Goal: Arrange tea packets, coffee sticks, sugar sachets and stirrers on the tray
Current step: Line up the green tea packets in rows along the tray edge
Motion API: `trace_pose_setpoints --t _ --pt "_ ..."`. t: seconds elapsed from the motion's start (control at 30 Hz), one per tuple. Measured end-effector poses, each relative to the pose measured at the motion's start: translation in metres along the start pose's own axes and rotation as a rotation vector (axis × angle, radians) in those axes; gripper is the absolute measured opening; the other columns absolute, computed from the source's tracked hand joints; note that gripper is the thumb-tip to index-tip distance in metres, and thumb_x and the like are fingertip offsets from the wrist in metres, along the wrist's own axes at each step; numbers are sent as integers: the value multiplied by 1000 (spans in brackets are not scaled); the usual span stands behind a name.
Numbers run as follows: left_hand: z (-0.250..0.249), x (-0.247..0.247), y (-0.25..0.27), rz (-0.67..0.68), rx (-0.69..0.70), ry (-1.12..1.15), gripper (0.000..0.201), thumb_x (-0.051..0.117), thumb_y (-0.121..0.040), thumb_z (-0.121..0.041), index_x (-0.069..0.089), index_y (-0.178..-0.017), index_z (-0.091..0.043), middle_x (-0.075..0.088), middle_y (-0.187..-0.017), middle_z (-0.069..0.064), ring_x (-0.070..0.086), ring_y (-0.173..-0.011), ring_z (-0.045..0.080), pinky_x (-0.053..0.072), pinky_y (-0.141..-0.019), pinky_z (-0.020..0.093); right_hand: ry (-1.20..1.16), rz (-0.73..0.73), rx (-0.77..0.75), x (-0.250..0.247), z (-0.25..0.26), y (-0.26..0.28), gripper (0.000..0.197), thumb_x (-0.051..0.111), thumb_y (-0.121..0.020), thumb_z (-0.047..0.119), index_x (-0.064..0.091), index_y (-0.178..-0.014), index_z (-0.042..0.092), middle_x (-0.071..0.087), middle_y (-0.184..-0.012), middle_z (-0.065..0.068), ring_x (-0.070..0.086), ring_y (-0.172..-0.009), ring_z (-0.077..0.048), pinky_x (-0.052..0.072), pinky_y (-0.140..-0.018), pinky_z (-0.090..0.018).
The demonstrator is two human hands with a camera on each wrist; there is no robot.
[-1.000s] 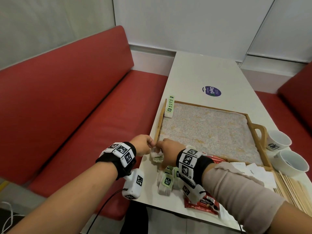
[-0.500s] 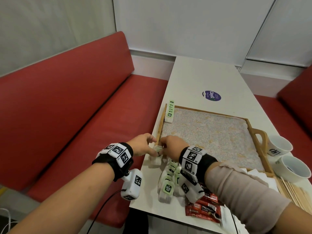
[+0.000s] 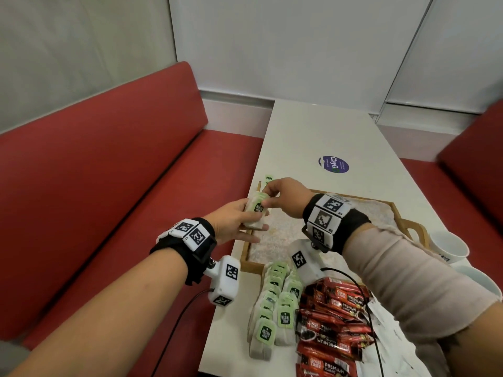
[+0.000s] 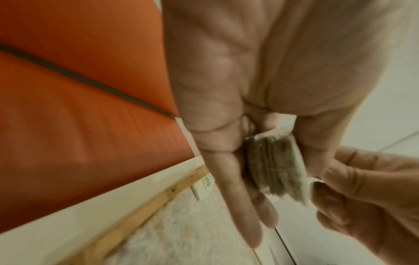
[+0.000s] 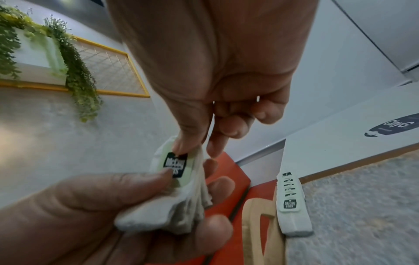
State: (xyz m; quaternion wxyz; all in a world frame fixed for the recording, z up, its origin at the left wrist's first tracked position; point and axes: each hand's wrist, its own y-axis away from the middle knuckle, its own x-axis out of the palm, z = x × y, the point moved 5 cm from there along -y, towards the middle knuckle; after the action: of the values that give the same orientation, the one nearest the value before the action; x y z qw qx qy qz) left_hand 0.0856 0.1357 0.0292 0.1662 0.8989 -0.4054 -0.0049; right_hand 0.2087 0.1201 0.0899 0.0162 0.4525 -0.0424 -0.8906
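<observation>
My left hand (image 3: 239, 216) holds a small stack of green-labelled tea packets (image 3: 255, 212) above the left edge of the wooden tray (image 3: 408, 221). My right hand (image 3: 275, 193) pinches the top of that stack (image 5: 174, 172) between thumb and forefinger. In the left wrist view the stack (image 4: 275, 166) shows edge-on between my left fingers. A row of tea packets (image 5: 291, 202) lies in the tray's far left corner. More tea packets (image 3: 275, 300) and red coffee sticks (image 3: 332, 322) lie on the table in front of the tray.
Two white paper cups (image 3: 449, 247) stand right of the tray. White sugar sachets (image 3: 392, 330) lie under my right forearm. A red bench (image 3: 109, 191) runs along the table's left side. A blue round sticker (image 3: 333, 164) marks the white table beyond the tray.
Both hands have lifted the tea packet stack from the table's near left edge and carried it up and forward, to above the tray's left rim.
</observation>
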Motion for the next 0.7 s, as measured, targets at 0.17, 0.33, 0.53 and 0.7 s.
trace_pose_setpoints --t 0.17,0.33,0.53,0.7 --pt "-9 -2 -19 -4 56 124 15 51 -94 -6 54 -108 -13 61 -103 6 66 -89 17 59 -71 28 -79 -92 45 -9 -14 -18 14 69 -85 20 57 -77 17 55 -75 3 48 -68 -13 37 -58 -19" --pt "-15 -15 -43 -117 115 205 20 56 -90 0 57 -108 -11 65 -100 11 67 -82 18 59 -69 25 -214 -153 160 -8 -31 -29 22 67 -86 33 54 -80 16 59 -72 6 50 -54 -9 39 -52 -21" --pt "-17 -25 -65 -226 121 215 20 62 -87 0 57 -104 -9 66 -94 9 65 -77 16 58 -61 23 -347 -43 213 3 -48 -35 22 56 -93 34 61 -78 18 65 -72 8 52 -49 -7 35 -50 -20" --pt "-18 -28 -79 -271 119 272 11 58 -91 -7 56 -102 -8 67 -91 8 69 -70 15 56 -55 21 -439 12 238 9 -53 -39 16 68 -85 32 61 -75 21 65 -68 10 54 -49 -4 36 -49 -18"
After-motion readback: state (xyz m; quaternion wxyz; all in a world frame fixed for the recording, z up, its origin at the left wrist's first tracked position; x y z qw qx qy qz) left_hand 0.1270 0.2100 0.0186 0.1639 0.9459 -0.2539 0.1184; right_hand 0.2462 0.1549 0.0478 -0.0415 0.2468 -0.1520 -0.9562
